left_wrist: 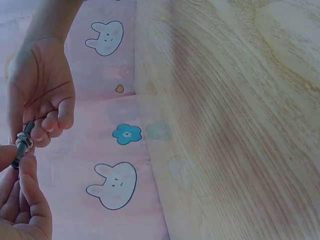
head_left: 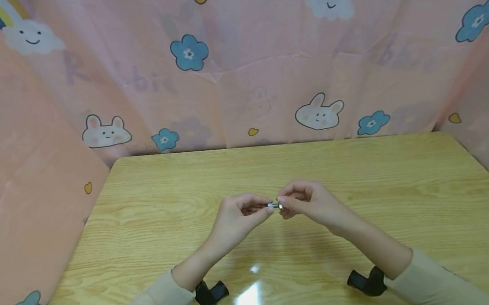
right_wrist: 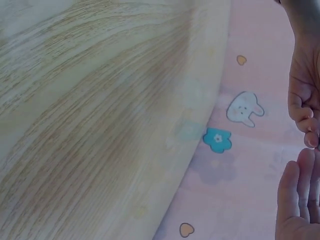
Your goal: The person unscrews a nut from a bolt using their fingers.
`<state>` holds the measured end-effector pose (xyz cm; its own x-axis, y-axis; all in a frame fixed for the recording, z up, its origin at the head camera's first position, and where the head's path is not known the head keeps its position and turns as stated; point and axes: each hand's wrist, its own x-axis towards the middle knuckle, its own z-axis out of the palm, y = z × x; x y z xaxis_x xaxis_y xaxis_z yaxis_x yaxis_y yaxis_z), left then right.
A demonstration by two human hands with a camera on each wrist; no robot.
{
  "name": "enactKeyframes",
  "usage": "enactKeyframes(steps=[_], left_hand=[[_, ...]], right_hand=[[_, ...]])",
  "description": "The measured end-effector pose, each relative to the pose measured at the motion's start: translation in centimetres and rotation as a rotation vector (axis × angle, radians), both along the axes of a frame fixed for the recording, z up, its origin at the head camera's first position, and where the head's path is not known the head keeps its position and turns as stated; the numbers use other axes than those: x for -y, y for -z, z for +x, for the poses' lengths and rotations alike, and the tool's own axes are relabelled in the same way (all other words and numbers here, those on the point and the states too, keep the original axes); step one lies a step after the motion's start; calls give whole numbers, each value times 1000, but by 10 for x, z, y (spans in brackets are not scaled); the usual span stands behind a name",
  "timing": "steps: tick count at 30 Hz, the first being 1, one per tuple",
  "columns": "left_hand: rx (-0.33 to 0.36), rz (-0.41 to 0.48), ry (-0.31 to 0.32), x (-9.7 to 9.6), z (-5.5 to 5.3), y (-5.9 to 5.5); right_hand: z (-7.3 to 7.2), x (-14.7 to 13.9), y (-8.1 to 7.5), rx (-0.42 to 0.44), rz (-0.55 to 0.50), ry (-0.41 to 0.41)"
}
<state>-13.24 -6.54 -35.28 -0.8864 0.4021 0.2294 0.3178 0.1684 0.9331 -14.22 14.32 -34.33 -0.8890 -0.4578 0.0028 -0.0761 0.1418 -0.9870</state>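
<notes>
A small metal bolt is held between the two hands above the table. My left hand pinches its head end between thumb and fingers; the left wrist view shows this hand at the lower left. A shiny nut sits around the bolt's threaded shank. At the nut, in the head view, the thumb and fingertips of my right hand close in a pinch, partly covering it. The right wrist view catches fingers of both hands at its right edge, with the bolt out of sight.
The wood-grain table lies beneath both hands, with a bright reflection near its front. A pink printed curtain hangs behind and at both sides. Black wrist devices show under both forearms.
</notes>
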Motion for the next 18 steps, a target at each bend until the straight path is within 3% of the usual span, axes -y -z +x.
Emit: enactKeyframes(steps=[18], left_hand=[[19, 3, -1, 1, -1, 1]], right_hand=[[-1, -3, 0, 26, -29, 10]])
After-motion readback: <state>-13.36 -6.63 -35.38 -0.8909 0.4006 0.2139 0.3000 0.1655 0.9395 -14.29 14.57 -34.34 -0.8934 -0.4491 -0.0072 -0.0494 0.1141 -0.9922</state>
